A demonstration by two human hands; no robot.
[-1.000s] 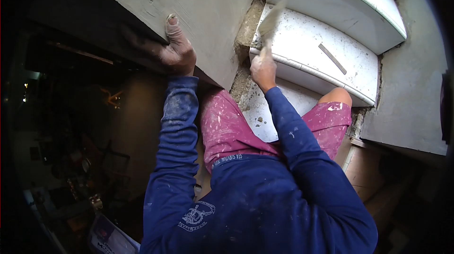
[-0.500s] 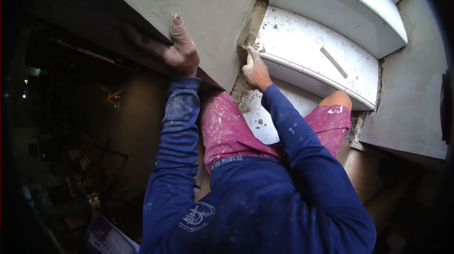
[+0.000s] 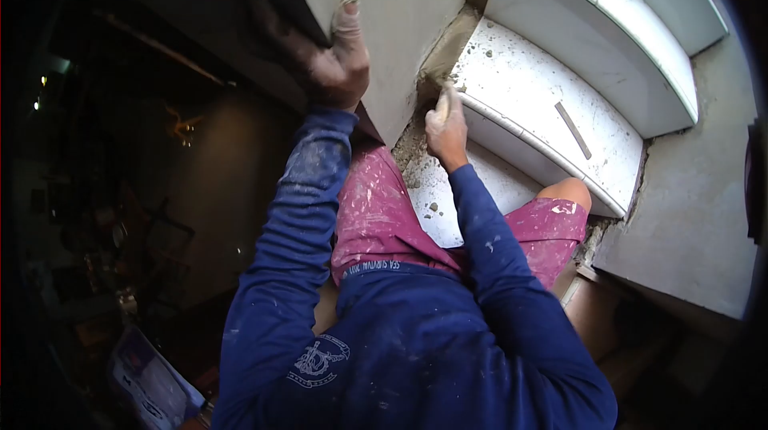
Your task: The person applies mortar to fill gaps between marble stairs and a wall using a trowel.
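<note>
My left hand (image 3: 340,66) lies across the edge of the grey plastered wall (image 3: 392,22). Its thumb points up on the light face, while the fingers stretch flat over the dark side. My right hand (image 3: 448,132) is closed around a small tool with a pale handle (image 3: 444,106), whose working end I cannot make out. That hand is at the left front corner of a white stair tread (image 3: 532,90), beside the rough mortar-lined gap (image 3: 436,66) between wall and stairs. Bits of mortar are scattered over the tread.
A flat grey strip (image 3: 573,131) lies on the tread. More white steps (image 3: 608,22) rise behind it, and a grey wall (image 3: 688,198) borders them on the right. Crumbs of mortar lie on the lower step (image 3: 436,222). Dark clutter and a printed bag (image 3: 152,378) are at lower left.
The view has shifted, so the stairs and both hands appear displaced. My right hand stays by the tread corner, its wrist turned slightly. My left hand keeps its place on the wall edge.
</note>
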